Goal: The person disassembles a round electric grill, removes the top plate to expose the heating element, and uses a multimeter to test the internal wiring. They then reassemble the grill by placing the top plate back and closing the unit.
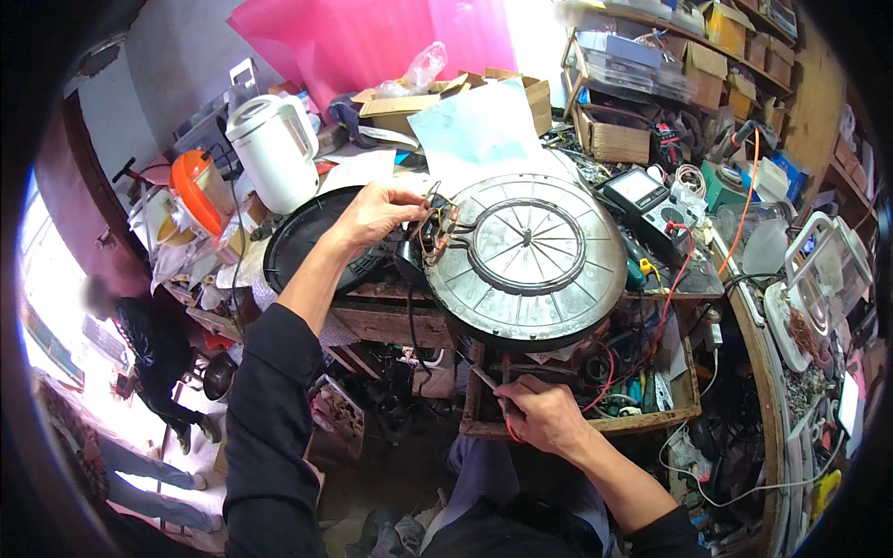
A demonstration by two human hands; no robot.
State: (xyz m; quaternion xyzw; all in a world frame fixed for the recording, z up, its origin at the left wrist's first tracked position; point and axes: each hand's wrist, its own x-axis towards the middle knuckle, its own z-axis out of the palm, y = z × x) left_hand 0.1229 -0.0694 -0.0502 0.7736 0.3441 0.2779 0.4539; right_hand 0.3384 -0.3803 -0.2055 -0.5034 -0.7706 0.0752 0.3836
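My left hand [377, 221] has its fingertips pinched together on some thin wires [437, 228]. The wires are at the edge of a big round silver plate [528, 246], which is just to the right of my left fingers. The plate has lines on it like a wheel, with a ring in the middle. Under my left hand and wrist is a black round shell [302, 240].

My right hand [551, 418] is closed around a thin tool [487, 379]. Its tip points up and away from my fingers, below the plate. I cannot tell what kind of tool it is. Just past my right fingers is an open wooden drawer [595, 428] full of bits. Farther up to their right sits a dark meter [659, 214].
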